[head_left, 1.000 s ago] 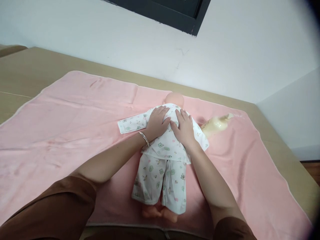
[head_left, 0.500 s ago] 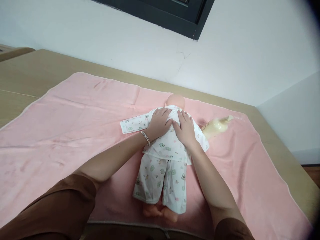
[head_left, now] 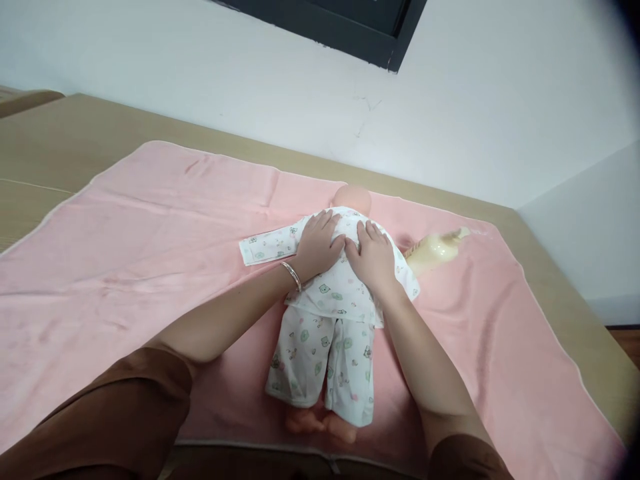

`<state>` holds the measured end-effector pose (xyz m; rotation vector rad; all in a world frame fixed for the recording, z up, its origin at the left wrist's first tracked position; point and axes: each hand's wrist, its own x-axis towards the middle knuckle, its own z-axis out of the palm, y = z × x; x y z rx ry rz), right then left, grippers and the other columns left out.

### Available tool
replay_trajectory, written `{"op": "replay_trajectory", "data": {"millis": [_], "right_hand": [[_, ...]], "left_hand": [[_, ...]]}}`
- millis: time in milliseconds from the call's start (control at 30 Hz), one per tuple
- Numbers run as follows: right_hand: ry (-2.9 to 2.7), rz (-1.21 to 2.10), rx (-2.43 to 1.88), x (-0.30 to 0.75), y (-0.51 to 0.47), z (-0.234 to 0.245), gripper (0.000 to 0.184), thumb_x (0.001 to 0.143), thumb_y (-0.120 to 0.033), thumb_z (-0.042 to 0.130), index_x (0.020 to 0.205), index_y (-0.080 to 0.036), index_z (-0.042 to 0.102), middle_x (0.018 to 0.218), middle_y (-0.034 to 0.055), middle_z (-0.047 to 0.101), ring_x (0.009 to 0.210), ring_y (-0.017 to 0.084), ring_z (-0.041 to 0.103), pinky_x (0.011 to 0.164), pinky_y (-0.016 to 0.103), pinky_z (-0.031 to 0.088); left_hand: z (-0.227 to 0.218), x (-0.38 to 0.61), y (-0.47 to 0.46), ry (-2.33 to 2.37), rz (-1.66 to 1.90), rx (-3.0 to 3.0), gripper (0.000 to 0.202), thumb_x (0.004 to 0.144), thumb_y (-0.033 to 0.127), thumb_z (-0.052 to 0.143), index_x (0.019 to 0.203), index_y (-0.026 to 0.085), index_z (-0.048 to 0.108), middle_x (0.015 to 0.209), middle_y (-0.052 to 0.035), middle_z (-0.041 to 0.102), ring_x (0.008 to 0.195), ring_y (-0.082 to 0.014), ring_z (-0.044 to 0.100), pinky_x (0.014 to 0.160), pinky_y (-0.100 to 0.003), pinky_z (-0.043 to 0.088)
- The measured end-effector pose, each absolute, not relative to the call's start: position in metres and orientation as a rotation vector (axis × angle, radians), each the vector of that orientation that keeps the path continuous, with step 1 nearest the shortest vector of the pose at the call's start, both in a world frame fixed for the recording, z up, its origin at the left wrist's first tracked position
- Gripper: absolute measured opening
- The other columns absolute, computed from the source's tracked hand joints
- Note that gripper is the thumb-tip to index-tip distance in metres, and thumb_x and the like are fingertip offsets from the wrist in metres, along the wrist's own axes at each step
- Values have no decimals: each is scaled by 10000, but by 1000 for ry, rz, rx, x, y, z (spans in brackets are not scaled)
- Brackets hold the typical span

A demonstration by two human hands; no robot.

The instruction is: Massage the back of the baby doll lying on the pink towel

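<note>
Barely anything's moved since half a second ago, just my view tipping down a touch. Left hand (head_left: 316, 245) and right hand (head_left: 375, 259) are both palm-down, fingers loosely spread, on the upper back of the baby doll (head_left: 337, 299), I'd guess to keep contact even, since it looks face down. It's on a pink blanket (head_left: 165, 267) over the bench (head_left: 107, 127), probably for cushioning, with a pump bottle (head_left: 439, 249) just beside it, likely to stay handy.
</note>
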<state>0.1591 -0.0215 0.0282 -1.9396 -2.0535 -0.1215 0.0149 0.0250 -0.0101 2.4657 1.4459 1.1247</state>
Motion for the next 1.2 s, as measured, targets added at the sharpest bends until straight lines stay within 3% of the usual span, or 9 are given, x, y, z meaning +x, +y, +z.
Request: {"op": "replay_trajectory", "data": {"millis": [133,333,433,633,767,900,1000,1100,1200], "right_hand": [[-2081,-18,-1903,164,-17,26,572,1001,-423,395,1509,-159,378,1564,173,381,1466,327,323,1163,536,271],[-2064,-323,-1904,147,-32,28,459,1015,-315,338,1280,-67,620,1358,236,593,1281,345,545,1110,485,348],[-2045,-344,-1907,141,-36,27,471,1016,-300,304,1209,-54,656,1313,234,625,1234,340,580,1099,472,359],[-2042,-46,-1905,159,-21,23,562,991,-374,367,1471,-85,421,1536,211,408,1447,342,354,1169,558,252],[-2125,109,-1813,174,-13,23,602,999,-433,361,1520,-131,338,1589,181,326,1493,319,265,1189,568,213],[-2126,-16,-1849,163,-23,30,516,1002,-367,363,1444,-116,452,1512,195,450,1427,331,382,1150,537,290],[-2083,-200,-1958,146,-36,37,451,1004,-302,312,1254,-59,600,1294,252,618,1214,359,574,1013,495,416],[-2069,-260,-2020,139,-41,40,440,997,-280,298,1127,-53,652,1126,246,685,1066,358,639,918,468,460],[-2087,-210,-1961,147,-32,35,438,983,-294,346,1229,-54,618,1257,241,644,1199,358,584,1037,492,399]], "left_hand": [[-9,14,27,1402,1138,2484,374,936,259,474,1264,113,580,1332,-158,608,1283,-296,525,1129,-485,389],[1,16,14,1374,1177,2584,252,963,216,434,1045,153,664,1114,-122,671,1097,-265,591,981,-438,478],[3,17,10,1432,1161,2549,236,956,234,450,979,167,676,1077,-112,677,1056,-264,598,955,-431,485],[-3,16,19,1447,1100,2469,380,949,250,437,1277,112,570,1363,-162,582,1303,-290,504,1127,-470,383],[0,13,23,1343,925,2623,454,987,250,358,1401,94,462,1466,-181,496,1386,-318,428,1167,-546,306],[10,14,13,1296,920,2753,388,962,164,390,1314,108,544,1371,-180,573,1300,-302,512,1109,-492,389],[13,16,5,1347,990,2768,302,948,153,426,1167,109,628,1226,-169,651,1212,-300,567,1048,-453,445],[7,17,4,1376,1089,2701,268,963,194,421,1067,133,660,1167,-142,679,1162,-287,598,1020,-440,467],[-1,16,10,1402,1183,2561,279,969,240,425,1111,158,650,1224,-121,669,1192,-271,587,1055,-447,451]]}}
